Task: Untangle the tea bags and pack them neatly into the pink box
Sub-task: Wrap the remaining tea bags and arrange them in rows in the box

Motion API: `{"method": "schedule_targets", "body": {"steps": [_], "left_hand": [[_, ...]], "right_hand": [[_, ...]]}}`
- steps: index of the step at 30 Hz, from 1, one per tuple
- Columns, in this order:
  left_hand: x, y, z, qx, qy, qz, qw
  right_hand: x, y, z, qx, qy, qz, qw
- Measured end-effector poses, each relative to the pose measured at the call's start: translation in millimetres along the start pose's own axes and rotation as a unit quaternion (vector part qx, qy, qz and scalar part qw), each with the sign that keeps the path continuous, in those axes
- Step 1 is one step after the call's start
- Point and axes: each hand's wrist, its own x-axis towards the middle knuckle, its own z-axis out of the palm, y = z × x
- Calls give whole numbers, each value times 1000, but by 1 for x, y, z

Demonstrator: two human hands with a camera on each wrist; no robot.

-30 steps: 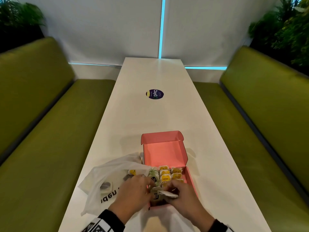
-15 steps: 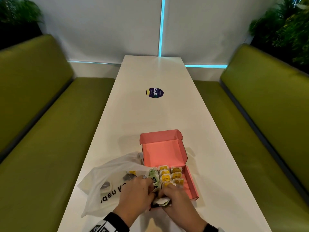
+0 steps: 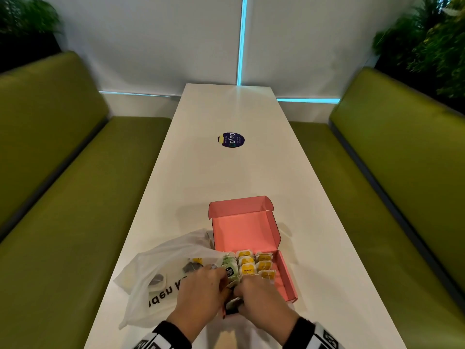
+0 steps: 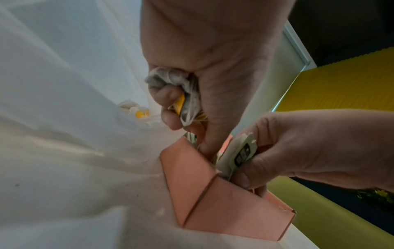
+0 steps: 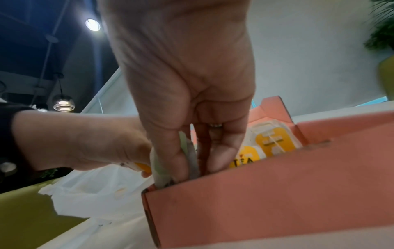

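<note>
A long white table (image 3: 234, 177) is running up the centre of the head view, narrowing toward the far wall (image 3: 156, 41). A dark round sticker (image 3: 231, 140) is sitting on it above mid-frame. Olive-green bench seats are flanking it: one (image 3: 63, 197) filling the left side, one (image 3: 402, 187) filling the right, each with a padded backrest. The pale wall is showing a vertical strip of cyan light (image 3: 242, 39) at top centre and horizontal cyan strips (image 3: 308, 100) low along its base. Leafy plants are standing in the upper left (image 3: 25, 18) and upper right (image 3: 432, 44) corners. In the right wrist view, round ceiling lamps (image 5: 93, 25) are glowing at upper left against a dark ceiling.
</note>
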Motion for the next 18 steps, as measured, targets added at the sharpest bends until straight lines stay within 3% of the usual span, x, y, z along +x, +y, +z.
{"method": "schedule_targets", "body": {"steps": [18], "left_hand": [[-2, -4, 7, -36, 35, -3, 999]], "right_hand": [[3, -9, -10, -95, -81, 19, 992]]}}
